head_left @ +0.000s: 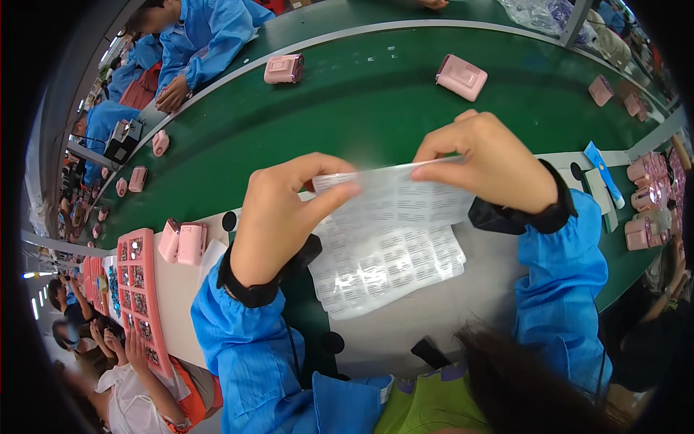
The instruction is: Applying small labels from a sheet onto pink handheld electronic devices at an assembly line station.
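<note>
Green conveyor belt (pixel 361 108) behind left hand (pixel 278 217) and right hand (pixel 491 163), grips pinched on label sheet (pixel 390 239).

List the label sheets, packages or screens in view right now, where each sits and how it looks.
Label sheet: held up between left hand and right hand; white, glossy, rows of small rectangular stickers.
Second label sheet: flat on the white worktop beneath; same white grid.
Clear plastic bags: crumpled, top edge beyond the green belt.
No screens visible.

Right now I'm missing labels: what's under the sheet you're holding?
Under the held sheet lies another label sheet on the white table. Anything beneath that is hidden.
</note>
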